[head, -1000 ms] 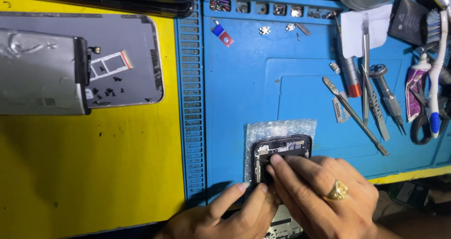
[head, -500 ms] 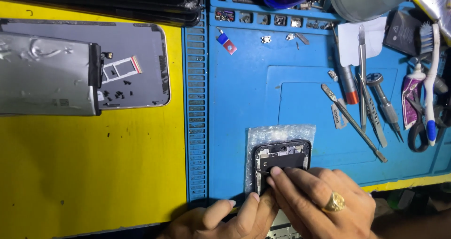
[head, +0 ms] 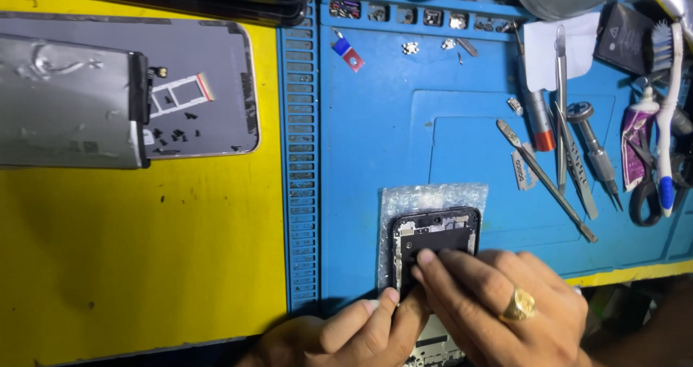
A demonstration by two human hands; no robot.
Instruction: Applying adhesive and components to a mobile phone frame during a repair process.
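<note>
An opened black phone frame [head: 436, 232] lies on a piece of bubble wrap [head: 433, 197] on the blue work mat [head: 375, 136], near its front edge. My right hand [head: 505, 306], with a gold ring, presses its fingertips onto the phone's dark inner part. My left hand [head: 346, 331] steadies the phone's lower left edge with thumb and finger. The phone's lower half is hidden under both hands.
A grey back cover [head: 195, 85] with a silver battery [head: 68, 103], a card tray and small black screws lies on the yellow surface at left. Tweezers [head: 561, 100], a screwdriver [head: 595, 147], a metal spudger [head: 545, 179], a toothbrush [head: 668, 114] and scissors sit at right.
The view has shifted slightly. My right fingertips have slid a little up over the phone's inside. The phone itself stays in place.
</note>
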